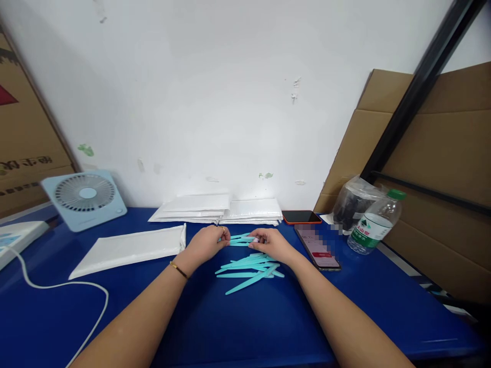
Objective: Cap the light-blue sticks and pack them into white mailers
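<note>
Both hands meet over the blue table (238,327), holding a small bunch of thin turquoise plastic sticks (240,238) between them. My left hand (208,242) pinches the bunch's left end; a ring shows on one finger and a bracelet on the wrist. My right hand (269,243) grips the right end. Just below the hands lies a loose pile of several more turquoise sticks (250,268), fanned out on the table.
White padded envelopes (130,249) lie at left, more are stacked (224,209) by the wall. A small blue fan (85,197) and white cable (57,286) at left. Two phones (302,217) (318,248), a water bottle (374,222) and a bag of dark items (353,202) at right.
</note>
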The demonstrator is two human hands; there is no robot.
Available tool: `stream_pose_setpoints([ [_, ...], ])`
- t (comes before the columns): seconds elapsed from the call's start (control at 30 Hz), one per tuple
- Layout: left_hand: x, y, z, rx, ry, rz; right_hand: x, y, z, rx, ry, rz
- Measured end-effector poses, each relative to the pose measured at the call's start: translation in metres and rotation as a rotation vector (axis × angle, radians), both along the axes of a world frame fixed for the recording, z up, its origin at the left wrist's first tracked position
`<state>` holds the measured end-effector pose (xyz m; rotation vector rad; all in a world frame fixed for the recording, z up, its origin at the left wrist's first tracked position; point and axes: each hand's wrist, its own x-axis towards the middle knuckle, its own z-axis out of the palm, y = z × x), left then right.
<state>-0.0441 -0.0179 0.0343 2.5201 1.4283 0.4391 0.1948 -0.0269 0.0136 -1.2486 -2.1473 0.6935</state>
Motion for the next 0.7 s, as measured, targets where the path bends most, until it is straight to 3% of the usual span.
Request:
stream_pose_setpoints([
  [0.17,0.018,-0.001,-0.011,0.043,-0.015,-0.002,0.009,0.006,-0.006,-0.119,0.087,-0.005],
  [0.37,0.018,0.004,-0.016,0.040,0.009,-0.029,0.020,0.015,-0.010,-0.141,0.139,0.004],
  [0.53,0.015,0.006,-0.018,0.061,-0.039,0.043,0.035,0.016,-0.003,0.065,0.016,-0.146],
  [0.6,0.017,0.002,-0.017,0.020,-0.072,0.002,0.034,0.012,0.001,0.125,-0.035,-0.096],
  [0.7,0.022,-0.006,-0.015,-0.095,-0.066,-0.095,0.026,0.005,0.004,0.087,-0.146,0.037],
])
